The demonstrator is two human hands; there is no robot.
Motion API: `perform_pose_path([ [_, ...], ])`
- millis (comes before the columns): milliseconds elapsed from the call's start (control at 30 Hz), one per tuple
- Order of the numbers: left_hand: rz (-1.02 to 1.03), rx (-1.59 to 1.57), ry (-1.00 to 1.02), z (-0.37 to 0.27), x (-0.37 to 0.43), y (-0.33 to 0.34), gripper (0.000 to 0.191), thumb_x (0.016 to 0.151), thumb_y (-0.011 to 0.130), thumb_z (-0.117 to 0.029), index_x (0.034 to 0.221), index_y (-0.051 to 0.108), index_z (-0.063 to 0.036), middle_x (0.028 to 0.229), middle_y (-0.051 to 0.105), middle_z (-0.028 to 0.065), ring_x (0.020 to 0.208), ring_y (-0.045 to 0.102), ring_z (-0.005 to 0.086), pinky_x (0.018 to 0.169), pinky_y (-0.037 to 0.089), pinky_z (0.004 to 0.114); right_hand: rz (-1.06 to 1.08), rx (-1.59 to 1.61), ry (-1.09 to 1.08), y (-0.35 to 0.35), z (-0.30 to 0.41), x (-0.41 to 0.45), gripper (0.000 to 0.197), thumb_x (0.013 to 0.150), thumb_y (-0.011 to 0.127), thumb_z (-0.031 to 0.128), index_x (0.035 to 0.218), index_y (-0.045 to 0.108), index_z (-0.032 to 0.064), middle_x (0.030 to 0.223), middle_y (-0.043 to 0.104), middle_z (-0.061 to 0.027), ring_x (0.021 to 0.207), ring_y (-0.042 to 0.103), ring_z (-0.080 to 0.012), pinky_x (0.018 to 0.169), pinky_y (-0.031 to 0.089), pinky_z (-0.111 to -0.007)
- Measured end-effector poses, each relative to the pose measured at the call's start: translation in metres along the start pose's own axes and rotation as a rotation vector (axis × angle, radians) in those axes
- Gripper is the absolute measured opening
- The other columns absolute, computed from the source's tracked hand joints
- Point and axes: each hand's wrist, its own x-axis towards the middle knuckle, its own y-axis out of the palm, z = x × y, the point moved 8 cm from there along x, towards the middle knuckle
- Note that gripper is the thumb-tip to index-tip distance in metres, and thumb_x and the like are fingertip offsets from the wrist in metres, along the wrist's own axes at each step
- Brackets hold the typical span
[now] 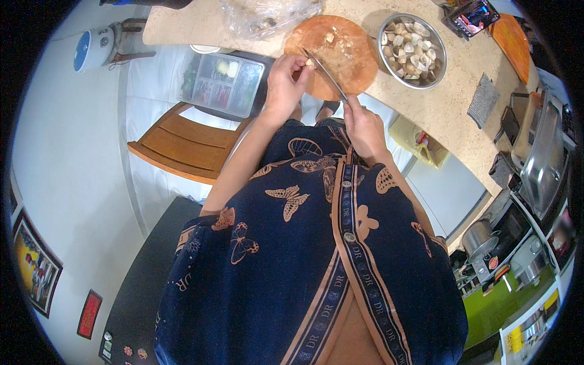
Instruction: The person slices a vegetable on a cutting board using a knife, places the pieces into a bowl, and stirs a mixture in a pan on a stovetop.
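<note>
My left hand pinches a small pale piece of food, perhaps garlic, over the left side of a round wooden cutting board. In my right hand is the handle of a kitchen knife. Its blade slants up and left across the board, the tip close to the pale piece; whether they touch I cannot tell. Several pale scraps lie on the far part of the board. To its right stands a metal bowl of clams in their shells.
A clear plastic bag lies beyond the board on the stone counter. Farther right are a phone and a grey cloth. Below the counter's left edge are a lidded compartment box and a wooden chair.
</note>
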Motion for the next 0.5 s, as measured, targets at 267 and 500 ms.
perform_pose_path([
  [267,0.036,-0.018,-0.035,-0.001,0.003,0.001,0.016,0.082,0.07,-0.004,0.094,0.063,0.0013,0.085,0.063,0.0067,0.074,0.06,0.0107,0.067,0.051,0.025,-0.024,-0.045,-0.013,0.004,-0.002,0.001,0.017,0.096,0.045,0.018,0.109,0.046,0.0074,0.071,0.063,-0.0219,0.069,0.061,-0.042,0.063,0.047,-0.052],
  [500,0.023,-0.01,-0.011,-0.005,0.004,0.003,0.014,0.08,0.07,-0.002,0.092,0.062,0.0005,0.086,0.063,0.0075,0.077,0.063,0.0126,0.069,0.052,0.026,0.078,-0.057,-0.033,0.002,0.011,0.017,0.013,0.091,0.047,0.011,0.099,0.044,0.0015,0.074,0.062,-0.0246,0.072,0.063,-0.0423,0.064,0.048,-0.051],
])
